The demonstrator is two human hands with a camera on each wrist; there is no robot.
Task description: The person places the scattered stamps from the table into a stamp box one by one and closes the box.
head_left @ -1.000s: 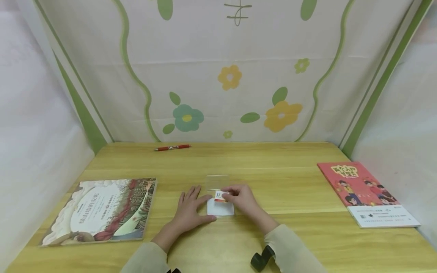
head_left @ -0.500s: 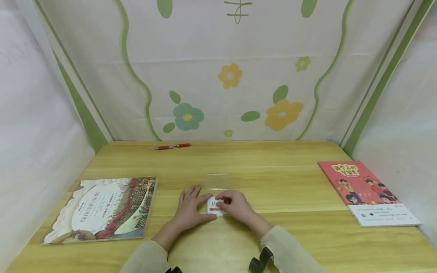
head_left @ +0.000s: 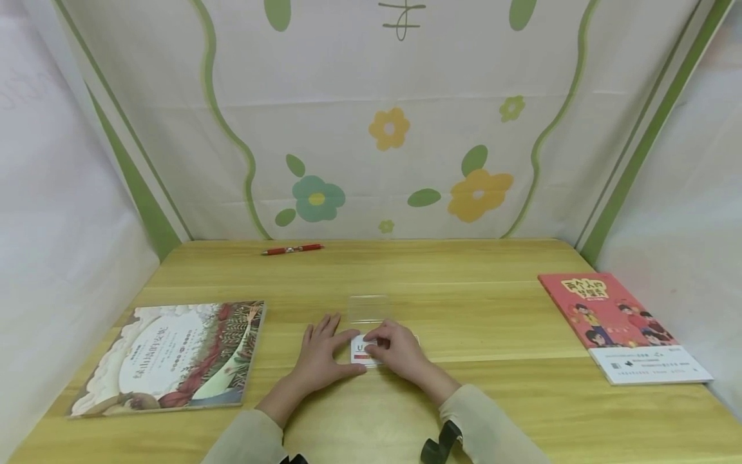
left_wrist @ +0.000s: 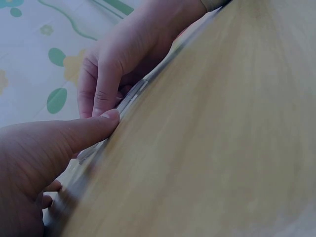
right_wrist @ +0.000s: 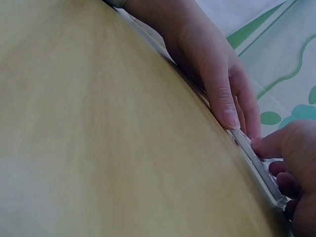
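Note:
A small clear plastic case lies on the wooden table, its transparent lid folded open away from me. In its near half is a white card with a dark "U" mark and a red-orange strip. My left hand holds the case's left side between thumb and index finger, the other fingers spread on the table. With thumb and fingertips together, my right hand pinches the card over the case, covering its right part. In the right wrist view the clear case edge runs between both hands.
A picture book lies to the left. At the right is a red and white book. A red pen rests near the back edge, before a flowered cloth wall.
My right hand has lowered the card from above the case into its near half and shifted slightly left. The left hand has stayed at the case's side.

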